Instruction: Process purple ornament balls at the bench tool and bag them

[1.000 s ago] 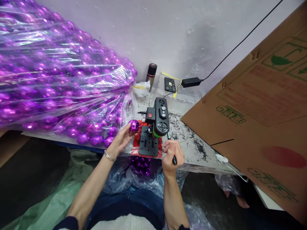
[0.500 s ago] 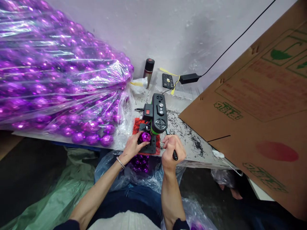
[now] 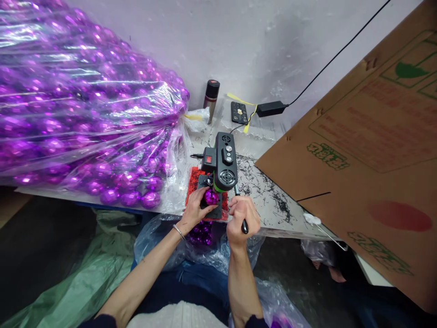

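Observation:
Between the thumb and fingers of my left hand is a shiny purple faceted bauble, held at the front end of a black bench-top press with a green ring. My right hand is wrapped round the press's black-ended lever handle, to the right of the bauble. Under the press lies a dark base plate on a red mat. The contact between bauble and press is partly hidden by the press's front end.
A big clear bag of purple baubles fills the left. A cardboard box stands right. Behind the press are a spray can, a black keypad-like panel and a power adapter. Black shreds litter the table.
My left hand has moved the bauble slightly right, further under the front end of the press. My right hand, still on the lever handle, has shifted a little left.

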`<action>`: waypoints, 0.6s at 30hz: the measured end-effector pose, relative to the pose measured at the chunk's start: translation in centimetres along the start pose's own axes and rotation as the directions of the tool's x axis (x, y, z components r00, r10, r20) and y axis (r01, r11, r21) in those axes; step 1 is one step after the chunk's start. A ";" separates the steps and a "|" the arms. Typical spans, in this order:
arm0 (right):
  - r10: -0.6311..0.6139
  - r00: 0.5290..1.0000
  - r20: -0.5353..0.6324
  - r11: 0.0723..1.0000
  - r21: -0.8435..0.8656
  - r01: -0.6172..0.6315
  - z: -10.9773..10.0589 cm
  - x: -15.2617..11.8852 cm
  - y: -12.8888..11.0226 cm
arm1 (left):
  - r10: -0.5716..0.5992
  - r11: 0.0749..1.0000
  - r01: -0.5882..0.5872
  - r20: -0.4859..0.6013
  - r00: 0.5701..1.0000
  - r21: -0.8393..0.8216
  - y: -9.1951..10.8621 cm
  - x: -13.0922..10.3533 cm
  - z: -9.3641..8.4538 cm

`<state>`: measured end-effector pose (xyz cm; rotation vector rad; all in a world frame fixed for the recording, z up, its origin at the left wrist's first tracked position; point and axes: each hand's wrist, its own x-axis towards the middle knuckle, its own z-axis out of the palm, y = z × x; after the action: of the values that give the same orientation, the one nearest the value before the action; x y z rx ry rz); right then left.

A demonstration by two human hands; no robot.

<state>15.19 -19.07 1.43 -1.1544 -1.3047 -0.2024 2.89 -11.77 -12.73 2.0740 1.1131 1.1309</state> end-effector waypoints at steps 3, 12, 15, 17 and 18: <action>-0.027 1.000 -0.006 1.000 -0.008 0.027 0.5 -1.7 1.2 | 0.010 1.000 -0.010 0.001 1.000 0.009 -0.1 -0.1 0.1; -0.077 0.990 -0.119 0.996 0.034 0.081 1.9 -4.3 3.3 | 0.015 1.000 -0.015 0.004 1.000 0.014 0.1 -0.2 0.0; -0.078 0.987 -0.140 0.997 0.017 0.081 2.1 -4.6 3.5 | 0.015 1.000 -0.015 0.002 1.000 0.025 0.1 -0.2 0.0; -0.084 0.985 -0.154 0.996 -0.002 0.085 2.2 -4.8 3.7 | 0.011 0.999 -0.011 0.004 1.000 0.035 0.1 -0.2 0.1; -0.088 0.984 -0.157 0.996 -0.006 0.088 2.2 -4.9 3.8 | 0.011 0.999 -0.012 0.003 1.000 0.038 0.0 -0.2 0.1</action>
<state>14.79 -17.88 -5.08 -1.0592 -1.2161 -0.3513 2.93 -12.00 -12.87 2.1130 1.1310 1.1199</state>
